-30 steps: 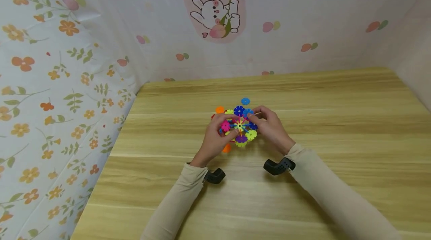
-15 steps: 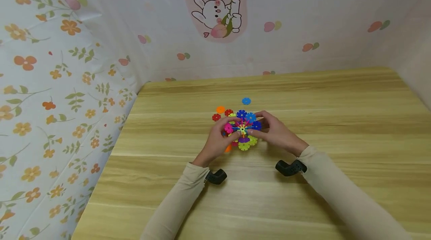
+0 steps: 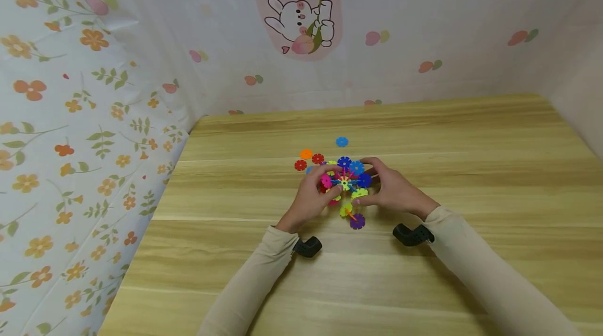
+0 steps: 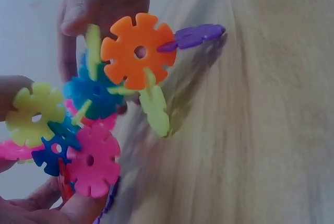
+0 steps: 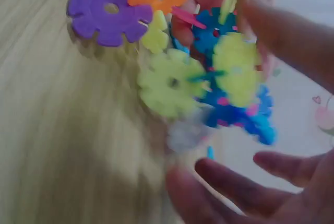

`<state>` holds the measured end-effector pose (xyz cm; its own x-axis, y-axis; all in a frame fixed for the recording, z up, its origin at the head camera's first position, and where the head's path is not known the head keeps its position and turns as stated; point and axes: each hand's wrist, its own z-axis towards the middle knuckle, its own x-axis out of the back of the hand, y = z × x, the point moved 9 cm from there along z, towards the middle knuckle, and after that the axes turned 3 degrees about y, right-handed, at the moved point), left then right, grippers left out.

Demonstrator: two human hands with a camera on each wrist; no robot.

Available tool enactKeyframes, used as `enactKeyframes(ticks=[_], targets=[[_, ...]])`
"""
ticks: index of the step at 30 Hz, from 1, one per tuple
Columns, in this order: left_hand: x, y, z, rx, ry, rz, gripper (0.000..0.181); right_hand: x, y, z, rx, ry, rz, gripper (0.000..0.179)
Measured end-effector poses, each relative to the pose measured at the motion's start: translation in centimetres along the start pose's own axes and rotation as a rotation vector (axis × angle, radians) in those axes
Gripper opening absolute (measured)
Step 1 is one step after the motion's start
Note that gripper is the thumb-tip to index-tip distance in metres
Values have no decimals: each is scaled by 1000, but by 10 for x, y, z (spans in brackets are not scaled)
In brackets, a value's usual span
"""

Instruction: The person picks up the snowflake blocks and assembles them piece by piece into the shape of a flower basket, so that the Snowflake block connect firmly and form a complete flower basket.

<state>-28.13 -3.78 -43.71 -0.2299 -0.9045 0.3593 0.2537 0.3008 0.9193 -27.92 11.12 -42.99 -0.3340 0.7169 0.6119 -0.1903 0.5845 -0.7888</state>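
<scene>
My left hand (image 3: pixel 313 194) grips a cluster of notched plastic snowflake discs (image 3: pixel 344 183), with its thumb at the yellow middle disc and its fingers over the back. Pink (image 4: pixel 94 160), teal and yellow discs slot together around that hand in the left wrist view. Toward the front, an orange disc (image 4: pixel 139 51) joins yellow discs to a purple disc (image 3: pixel 357 221), which juts out low over the table. Around the cluster's right side is my right hand (image 3: pixel 398 192), fingers spread in the right wrist view, fingertips (image 5: pixel 209 169) apart from the blue discs.
Loose discs lie behind the cluster on the wooden table (image 3: pixel 235 273): a light blue disc (image 3: pixel 342 142), an orange loose disc (image 3: pixel 306 154) and red discs (image 3: pixel 300 165). A patterned cloth (image 3: pixel 212 11) hangs behind the table.
The cluster and left hand have shifted slightly right and nearer. The purple disc, earlier close against the cluster's front, now juts out toward the body. The right hand has moved right and lower.
</scene>
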Motion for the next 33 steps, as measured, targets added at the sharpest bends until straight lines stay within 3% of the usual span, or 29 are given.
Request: enactKeyframes(ticks=[3,7,12,14,17,20,24,29,33], targets=[[5,5,-1,23,31,-39,36,10,-4,-6,16,115,-59,80],[11,8,-1,33,86,-103,36,15,-24,-26,101,241,-154,50],[16,-4,4,21,173,-105,30,-13,-32,-38,113,131,-338,31],[18,-4,3,23,201,-107,28,-23,-29,-38,114,98,-366,22],[19,-5,2,29,223,-111,25,-28,-25,-36,124,126,-339,10],[20,-5,2,38,228,-104,23,-24,-24,-35,121,175,-274,7],[23,-6,1,57,246,-98,23,-26,-26,-31,80,177,-252,20],[25,-3,2,34,274,-90,23,-39,-36,-21,88,191,-442,38],[24,-1,2,21,280,-103,22,-35,-42,-22,148,268,-502,22]])
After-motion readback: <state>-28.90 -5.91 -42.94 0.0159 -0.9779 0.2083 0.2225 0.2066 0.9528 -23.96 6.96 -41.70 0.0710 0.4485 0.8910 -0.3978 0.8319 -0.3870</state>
